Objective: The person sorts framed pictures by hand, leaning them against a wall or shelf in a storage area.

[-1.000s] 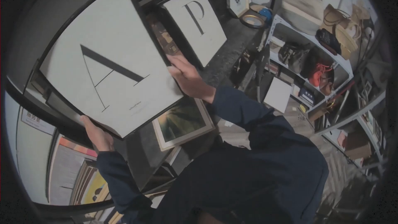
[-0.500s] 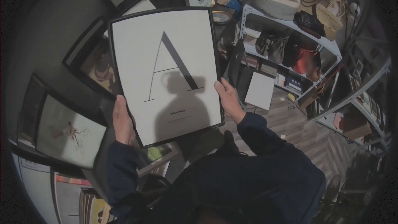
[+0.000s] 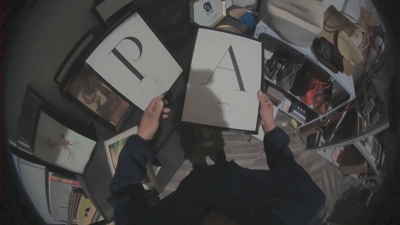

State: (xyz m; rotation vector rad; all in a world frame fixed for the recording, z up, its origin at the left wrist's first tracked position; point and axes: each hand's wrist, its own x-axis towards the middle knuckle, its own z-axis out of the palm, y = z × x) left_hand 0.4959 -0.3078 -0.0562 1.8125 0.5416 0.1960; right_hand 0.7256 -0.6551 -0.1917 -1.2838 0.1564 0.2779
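On the right, my right hand grips the side edge of a black picture frame holding a white print with a large black letter A, its thumb over the front. My left hand is off that frame, fingers loosely spread and partly bent, with nothing in them. Its fingertips are right by the lower corner of a white sheet printed with a large letter P. This sheet overlaps a brown framed picture. My shadow falls across the lower left of the A print.
Framed pictures line the left, including one of a bare plant. A hexagonal gold frame stands behind the A print. To the right, a shelf unit carries a woven bag, straw bags and a red bag. Wood flooring lies below.
The A frame has moved right, now held by my right hand alone. My left hand has let go of it and shifted right and up. The P sheet has come into full view.
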